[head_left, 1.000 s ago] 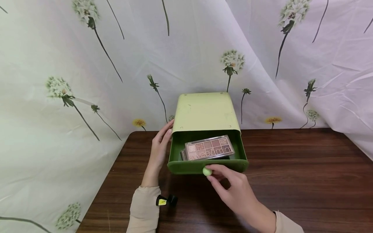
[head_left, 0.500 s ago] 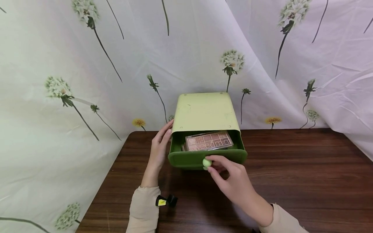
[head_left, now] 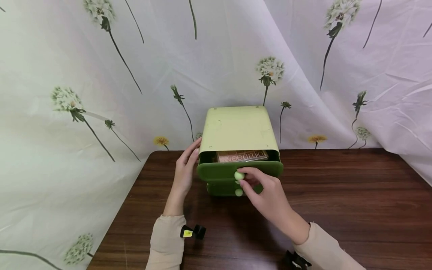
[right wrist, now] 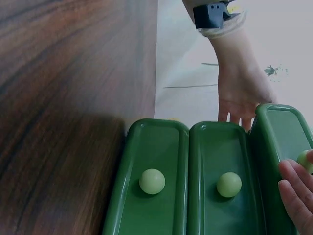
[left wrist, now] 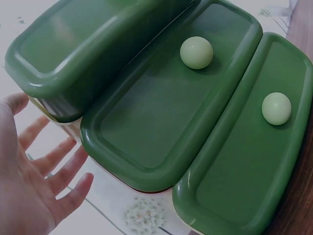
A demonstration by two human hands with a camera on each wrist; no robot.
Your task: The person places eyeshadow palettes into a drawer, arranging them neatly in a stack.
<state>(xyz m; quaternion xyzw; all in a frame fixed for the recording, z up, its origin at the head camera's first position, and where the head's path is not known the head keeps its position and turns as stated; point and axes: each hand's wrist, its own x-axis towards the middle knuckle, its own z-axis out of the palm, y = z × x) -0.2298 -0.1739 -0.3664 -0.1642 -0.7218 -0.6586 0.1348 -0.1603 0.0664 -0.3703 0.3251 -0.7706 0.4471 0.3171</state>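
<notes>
A small light-green cabinet (head_left: pixel 237 129) has three dark green drawers, each with a round pale knob. The top drawer (head_left: pixel 216 172) stands partly out. Inside it lies an eyeshadow palette (head_left: pixel 241 156) under a clear lid, its rear part hidden by the cabinet top. Thumb and fingertips of my right hand (head_left: pixel 270 191) pinch the top drawer's knob (head_left: pixel 239 175). Along the cabinet's left side rests my left hand (head_left: pixel 185 170), its fingers extended. The left wrist view shows those spread fingers (left wrist: pixel 67 169) against the side, with the middle drawer (left wrist: pixel 146 122) and bottom drawer (left wrist: pixel 239 171) closed.
The cabinet stands on a dark wooden table (head_left: pixel 354 202) near its back edge. Behind hangs a white cloth (head_left: pixel 229 56) printed with dandelions. A black wrist camera (head_left: pixel 199 232) juts from the left sleeve, and another (head_left: pixel 297 260) sits at the right sleeve.
My right hand has pushed the top drawer inward by its knob, so less of the palette shows and a lower drawer's front has come into view. The left hand has stayed in place.
</notes>
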